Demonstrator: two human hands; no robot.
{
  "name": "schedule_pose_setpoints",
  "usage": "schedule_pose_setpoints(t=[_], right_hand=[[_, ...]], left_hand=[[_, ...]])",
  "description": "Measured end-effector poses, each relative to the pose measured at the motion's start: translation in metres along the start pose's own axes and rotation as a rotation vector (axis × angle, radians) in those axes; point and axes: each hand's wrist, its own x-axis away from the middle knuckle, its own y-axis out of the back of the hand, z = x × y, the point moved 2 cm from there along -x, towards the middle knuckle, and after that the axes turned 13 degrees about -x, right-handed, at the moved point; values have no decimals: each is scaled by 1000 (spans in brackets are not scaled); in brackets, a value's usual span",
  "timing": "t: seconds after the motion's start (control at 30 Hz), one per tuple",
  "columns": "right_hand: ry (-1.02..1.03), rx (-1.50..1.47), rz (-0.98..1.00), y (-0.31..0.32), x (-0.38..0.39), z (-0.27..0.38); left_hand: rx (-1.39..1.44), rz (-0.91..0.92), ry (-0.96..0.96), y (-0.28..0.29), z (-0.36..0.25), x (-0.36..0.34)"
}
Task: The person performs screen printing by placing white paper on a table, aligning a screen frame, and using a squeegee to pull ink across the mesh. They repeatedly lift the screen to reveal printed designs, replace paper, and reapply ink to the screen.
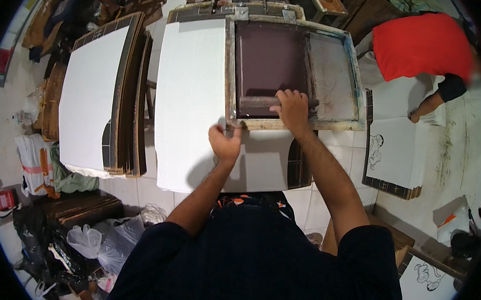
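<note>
A wooden-rimmed printing screen [229, 65] lies over white fabric [189, 85] stretched on a board in front of me. Inside the rim is a dark purple-brown mesh area [272, 57], with a paler, stained strip at its right. My right hand [292, 110] is closed around a squeegee [252, 101], which lies crosswise near the screen's near edge. At the near left corner of the rim is my left hand [225, 144], thumb and fingers apart with nothing between them. Whether its thumb touches the rim, I cannot tell.
More boards with white fabric [91, 89] stand at the left. At the right, a person in red [420, 48] bends over a stack of white printed pieces [394, 144]. Plastic bags [114, 244] lie at lower left; a printed board [425, 297] is at lower right.
</note>
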Motion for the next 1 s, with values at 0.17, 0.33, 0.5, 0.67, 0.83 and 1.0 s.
schedule_pose_setpoints(t=[0.17,0.33,0.5,0.67,0.83,1.0], right_hand=[[-11,7,112,11,-12,-3],[-71,-138,149,14,-6,-1],[124,-35,-31,-3,-117,-46],[202,-30,-152,-18,-264,-100],[122,20,-177,-30,-256,-100],[55,81,-96,-32,-196,-82]], left_hand=[[-373,-90,-623,2,0,-7],[-411,-71,-636,-2,4,-11],[-490,-52,-602,-4,5,-10],[-512,-50,-584,-4,3,-12],[-536,-25,-563,-5,4,-10],[-529,-8,-564,-5,6,-9]])
